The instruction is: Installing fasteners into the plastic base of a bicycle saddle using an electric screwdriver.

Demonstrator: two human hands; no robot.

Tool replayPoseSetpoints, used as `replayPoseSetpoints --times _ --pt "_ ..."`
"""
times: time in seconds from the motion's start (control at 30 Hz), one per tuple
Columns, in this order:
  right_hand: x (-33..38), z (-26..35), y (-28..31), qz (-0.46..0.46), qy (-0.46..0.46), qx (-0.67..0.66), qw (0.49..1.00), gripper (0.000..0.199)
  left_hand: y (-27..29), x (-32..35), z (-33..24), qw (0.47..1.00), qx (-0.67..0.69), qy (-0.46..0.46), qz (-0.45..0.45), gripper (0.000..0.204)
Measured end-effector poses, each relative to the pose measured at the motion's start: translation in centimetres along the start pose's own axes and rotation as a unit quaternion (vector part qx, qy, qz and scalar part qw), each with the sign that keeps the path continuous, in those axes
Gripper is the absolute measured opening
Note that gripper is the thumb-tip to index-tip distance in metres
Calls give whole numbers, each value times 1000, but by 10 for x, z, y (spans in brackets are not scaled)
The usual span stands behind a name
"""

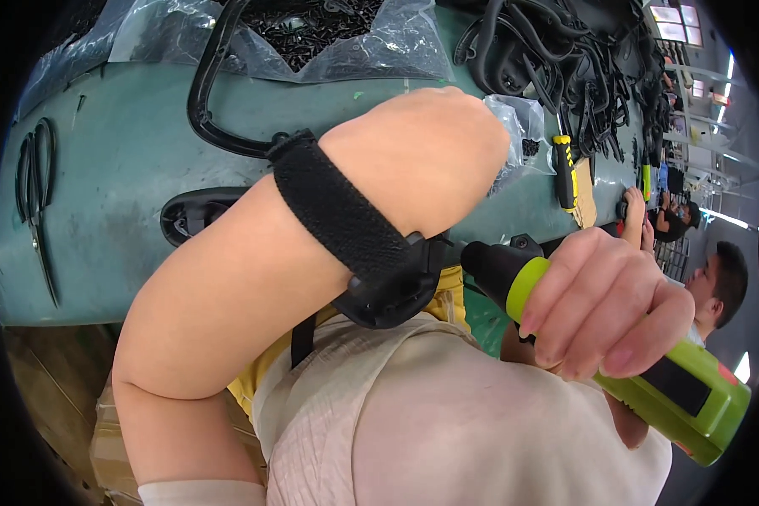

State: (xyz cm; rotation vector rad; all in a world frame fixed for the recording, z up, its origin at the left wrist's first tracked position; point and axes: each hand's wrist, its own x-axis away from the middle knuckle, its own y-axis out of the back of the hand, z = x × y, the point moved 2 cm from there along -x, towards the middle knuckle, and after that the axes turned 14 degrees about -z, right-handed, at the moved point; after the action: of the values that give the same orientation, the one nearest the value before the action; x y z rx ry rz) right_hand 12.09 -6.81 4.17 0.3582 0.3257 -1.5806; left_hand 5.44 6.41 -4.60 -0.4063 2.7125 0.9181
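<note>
My left hand (430, 156) reaches across the table edge, its back toward me and its fingers curled down out of sight. What they hold, if anything, is hidden. A black strap (337, 207) circles that wrist, and a dark plastic piece (392, 295) shows just below it. In my right hand (603, 304) is a green electric screwdriver (675, 384), fingers wrapped around its body. Its black nose points left, close to the underside of my left wrist. Behind my left forearm lie a curved black plastic frame (201, 93) and an oval black part (181, 221).
Black scissors (35, 190) lie at the table's left. An open plastic bag (396, 51) of dark screws is at the back. Tangled black parts (557, 51) pile up at back right, near a yellow-black screwdriver (565, 173). Another person (721, 287) sits at far right.
</note>
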Motion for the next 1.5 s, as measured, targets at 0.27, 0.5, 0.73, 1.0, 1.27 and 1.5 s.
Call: replayPoseSetpoints --times 0.27,0.5,0.73,1.0,1.27,1.5 --pt "-2 -5 -17 -127 -30 58 990 65 4 2 0 998 -40 -6 54 10" --pt "1 17 6 -45 1 48 998 61 7 1 -7 988 -107 25 112 21" --pt "28 53 44 -275 128 89 949 59 5 -4 -10 992 -98 -30 68 17" --pt "64 6 88 -477 123 122 862 59 -7 -23 -18 977 -207 6 -44 12" --pt "67 11 93 -478 171 34 861 55 9 -20 -42 989 -88 64 -104 11" --pt "69 51 87 -437 230 -116 862 67 7 9 -63 957 171 224 -69 28"
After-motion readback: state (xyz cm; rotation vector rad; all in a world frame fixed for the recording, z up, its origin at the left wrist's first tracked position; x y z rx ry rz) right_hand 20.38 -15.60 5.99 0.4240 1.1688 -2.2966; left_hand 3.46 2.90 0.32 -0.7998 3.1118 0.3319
